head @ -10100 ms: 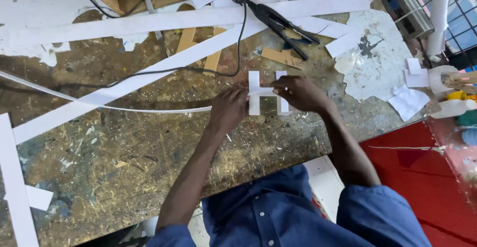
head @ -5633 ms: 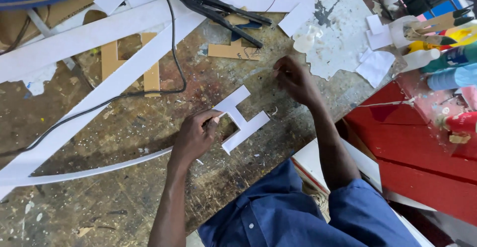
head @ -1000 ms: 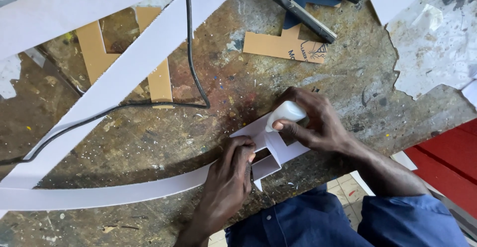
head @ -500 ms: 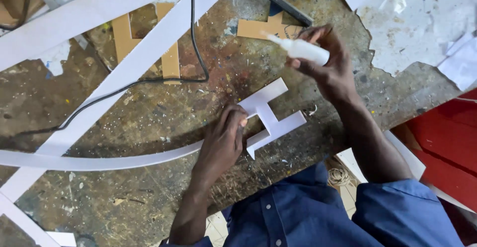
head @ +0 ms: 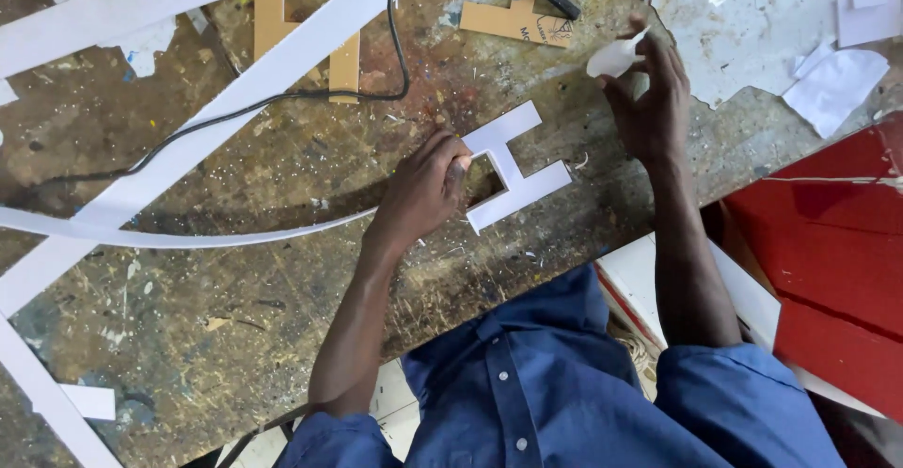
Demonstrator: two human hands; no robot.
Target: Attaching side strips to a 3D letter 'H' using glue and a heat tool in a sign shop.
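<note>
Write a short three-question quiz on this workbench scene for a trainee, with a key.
1. True or false: the left hand rests on the white H-shaped cutout.
2. What does the right hand hold? A. a small white bottle, B. black pliers, C. a brown cardboard piece.
3. Which thing lies across the wooden bench between the two long white strips: the black cable or a red panel?

Key: 1. True; the fingers press its left end, where a thin white strip meets it. 2. A; the small white bottle is raised off the bench, away from the cutout. 3. The black cable.
</note>
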